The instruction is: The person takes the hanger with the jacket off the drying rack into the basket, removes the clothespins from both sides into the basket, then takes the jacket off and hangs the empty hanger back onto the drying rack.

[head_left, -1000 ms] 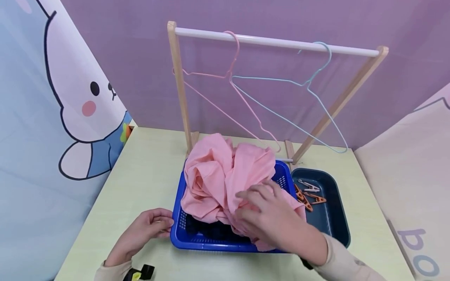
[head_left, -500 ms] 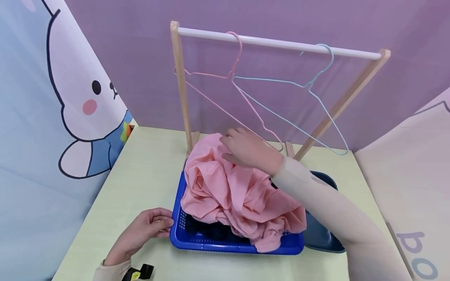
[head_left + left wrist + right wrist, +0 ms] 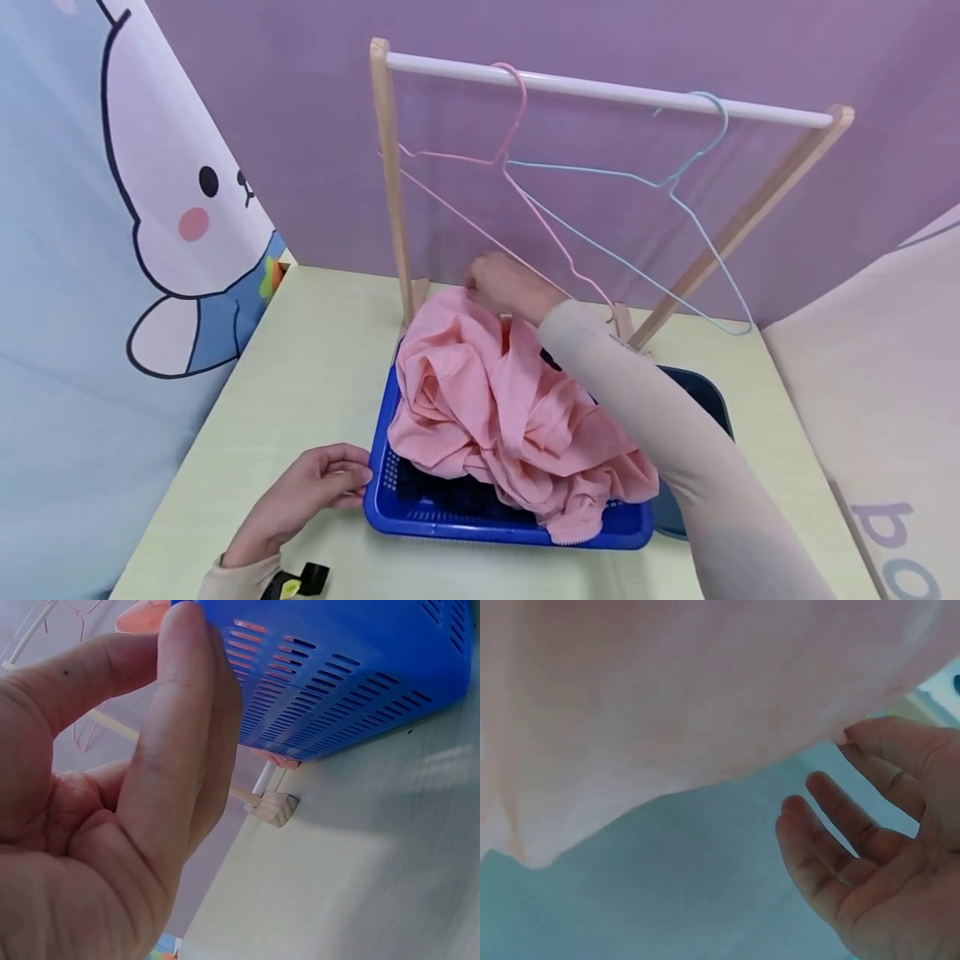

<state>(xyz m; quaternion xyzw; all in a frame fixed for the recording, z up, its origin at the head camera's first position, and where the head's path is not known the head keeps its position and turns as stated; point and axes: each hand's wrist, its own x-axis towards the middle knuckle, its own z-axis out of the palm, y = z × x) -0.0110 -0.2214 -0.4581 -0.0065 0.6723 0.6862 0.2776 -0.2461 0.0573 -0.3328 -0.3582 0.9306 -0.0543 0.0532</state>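
Observation:
A crumpled pink garment point(image 3: 465, 392) fills the blue basket point(image 3: 510, 533) and hangs over its front rim, where a toothed edge shows. Dark fabric point(image 3: 457, 493) lies beneath it. My left hand point(image 3: 311, 487) pinches the basket's left rim; the left wrist view has thumb and fingers meeting at the blue plastic point(image 3: 352, 675). At the garment's far side, my right hand point(image 3: 510, 283) has its fingers turned down at the top fold. In the right wrist view, thumb and forefinger of this hand point(image 3: 885, 825) pinch the cloth's lower edge point(image 3: 705, 735), the other fingers loosely bent.
Behind the basket stands a rack with a white rail point(image 3: 600, 86) and wooden posts. A pink hanger point(image 3: 517, 179) and a light blue hanger point(image 3: 675, 179) hang from it, close over my right forearm. A dark tray point(image 3: 705, 392) sits right of the basket, partly behind the sleeve.
My right hand has moved from the garment's front right up and back to its far edge. The right sleeve now covers much of the tray. My left hand stays at the rim.

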